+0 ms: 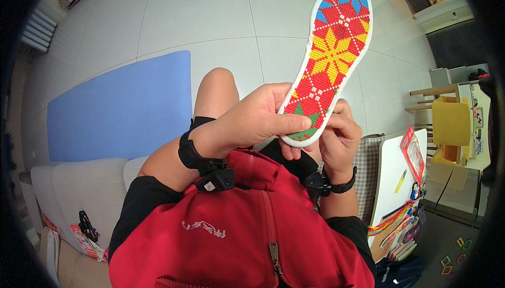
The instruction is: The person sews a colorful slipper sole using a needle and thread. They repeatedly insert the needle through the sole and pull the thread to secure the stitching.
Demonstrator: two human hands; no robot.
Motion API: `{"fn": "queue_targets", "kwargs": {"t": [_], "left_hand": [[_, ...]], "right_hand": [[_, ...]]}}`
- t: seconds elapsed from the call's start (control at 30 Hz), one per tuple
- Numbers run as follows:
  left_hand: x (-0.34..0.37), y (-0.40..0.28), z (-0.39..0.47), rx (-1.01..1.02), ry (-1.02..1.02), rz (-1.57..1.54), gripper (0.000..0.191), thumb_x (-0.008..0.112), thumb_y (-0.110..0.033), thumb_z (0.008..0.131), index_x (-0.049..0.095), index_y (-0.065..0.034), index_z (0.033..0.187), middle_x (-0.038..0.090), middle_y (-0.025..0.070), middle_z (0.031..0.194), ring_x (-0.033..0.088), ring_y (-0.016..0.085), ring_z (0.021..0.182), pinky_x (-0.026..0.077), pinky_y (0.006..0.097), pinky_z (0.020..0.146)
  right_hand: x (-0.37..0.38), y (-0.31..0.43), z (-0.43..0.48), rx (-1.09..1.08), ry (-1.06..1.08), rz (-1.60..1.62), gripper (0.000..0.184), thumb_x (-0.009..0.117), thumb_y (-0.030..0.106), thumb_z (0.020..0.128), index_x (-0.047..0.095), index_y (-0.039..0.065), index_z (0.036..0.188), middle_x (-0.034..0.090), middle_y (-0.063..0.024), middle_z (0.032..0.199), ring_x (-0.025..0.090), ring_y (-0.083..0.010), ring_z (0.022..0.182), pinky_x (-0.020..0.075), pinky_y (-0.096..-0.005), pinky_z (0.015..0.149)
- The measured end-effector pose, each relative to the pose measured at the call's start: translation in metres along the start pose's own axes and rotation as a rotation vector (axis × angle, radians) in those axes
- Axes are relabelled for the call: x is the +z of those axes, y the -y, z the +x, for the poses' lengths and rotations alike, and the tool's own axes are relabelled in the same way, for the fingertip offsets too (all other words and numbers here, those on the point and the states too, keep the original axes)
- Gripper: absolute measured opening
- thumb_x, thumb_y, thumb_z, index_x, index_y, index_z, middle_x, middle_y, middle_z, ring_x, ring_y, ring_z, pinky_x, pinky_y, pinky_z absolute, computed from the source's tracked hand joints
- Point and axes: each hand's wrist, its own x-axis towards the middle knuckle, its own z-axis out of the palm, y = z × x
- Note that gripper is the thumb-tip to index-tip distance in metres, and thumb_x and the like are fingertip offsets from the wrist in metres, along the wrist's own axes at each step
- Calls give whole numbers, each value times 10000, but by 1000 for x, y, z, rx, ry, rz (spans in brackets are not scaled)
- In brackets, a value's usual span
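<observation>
A cross-stitched insole (330, 57) with a white border is held up before me, tilted, its heel end nearest my body. Its face shows a red ground with blue, yellow and green star shapes and white dotted lines. My left hand (272, 116) grips the heel end, thumb on the green stitching and the other fingers behind. At the insole's lower right edge is my right hand (341, 138), its fingers bent and the tips partly behind the insole. Whether those fingertips pinch a needle or thread cannot be seen.
A blue mat (122, 108) lies on the tiled floor (197, 15). To my right, a white board-like tabletop (388, 185) carries a yellow cutter (401, 181), a red-edged plastic packet (413, 153) and coloured threads (394, 219). A sofa (79, 193) is at left, a yellow chair (451, 124) farther right.
</observation>
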Motion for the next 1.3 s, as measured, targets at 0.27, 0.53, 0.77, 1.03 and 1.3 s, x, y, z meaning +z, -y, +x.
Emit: {"fn": "queue_targets", "kwargs": {"t": [0.27,0.53,0.77,1.03,1.3], "left_hand": [[2,2,1,11,3,-19,329,587,-138,895,443,23,1143,651,157,868,674,212,644,569,276,492],[4,6,3,9,-1,5,325,579,-126,898,436,25,1149,647,146,883,673,202,666,575,272,508],[5,10,4,47,-15,73,314,569,-114,903,435,24,1152,649,147,879,671,196,663,570,263,517],[1,15,7,165,-120,111,264,518,-71,925,431,32,1152,638,134,898,663,188,650,573,267,553],[-8,27,14,102,-173,197,198,544,-60,916,521,37,1087,629,102,945,666,171,708,581,270,600]], "right_hand": [[3,-4,-1,18,-43,24,45,644,19,815,654,14,859,606,-71,821,574,-154,710,456,-263,604],[0,-4,-6,70,-68,41,38,642,-6,800,644,13,833,606,-69,807,577,-167,755,446,-276,653],[9,12,-7,233,-183,378,114,600,-39,829,570,-11,934,596,-100,967,585,-163,838,496,-290,725],[-3,20,8,-108,-190,-450,192,691,-33,730,630,17,905,572,-94,970,569,-213,865,491,-312,654],[-3,16,21,-425,87,-850,274,701,28,602,622,71,861,547,-64,839,548,-284,841,445,-369,705]]}}
